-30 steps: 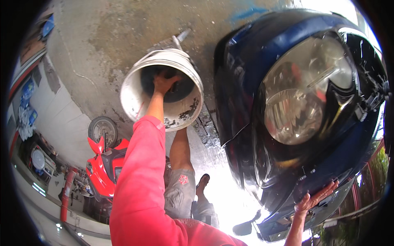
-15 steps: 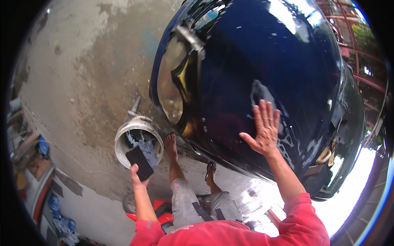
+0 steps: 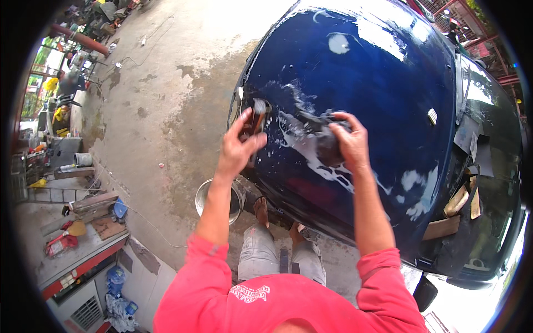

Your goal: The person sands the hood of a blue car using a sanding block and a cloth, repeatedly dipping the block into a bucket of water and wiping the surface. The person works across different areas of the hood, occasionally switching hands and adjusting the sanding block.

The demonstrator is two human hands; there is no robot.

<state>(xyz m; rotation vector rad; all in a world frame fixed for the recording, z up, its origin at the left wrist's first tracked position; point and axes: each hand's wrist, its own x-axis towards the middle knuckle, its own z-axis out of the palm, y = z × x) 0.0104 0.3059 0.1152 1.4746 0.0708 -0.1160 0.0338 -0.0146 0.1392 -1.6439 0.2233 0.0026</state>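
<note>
A dark blue car hood [image 3: 388,89] fills the right half, streaked with whitish, sudsy wet patches. Low over it, my right hand [image 3: 353,141] grips a dark sheet or pad [image 3: 328,149], smeared by motion; its exact kind cannot be made out. Splashes and wet streaks surround it. My left hand [image 3: 237,143] is at the hood's front left edge, thumb and fingers apart, with nothing plainly held. Just beyond its fingers lies a blurred, shiny patch [image 3: 260,108] by the headlight opening. Below my left forearm stands a white bucket [image 3: 200,200], partly hidden.
A small white block [image 3: 432,116] lies on the hood near the windshield. Wooden pieces [image 3: 456,201] and dark sheets rest by the windshield. Along the left are a cluttered bench [image 3: 83,244], a blue container [image 3: 120,207] and a cord on the concrete floor [image 3: 161,122].
The dark sheet has left my left hand above the bucket, and a dark piece is now in my right hand. My left hand has moved up to the hood; my right hand has lifted from lying flat.
</note>
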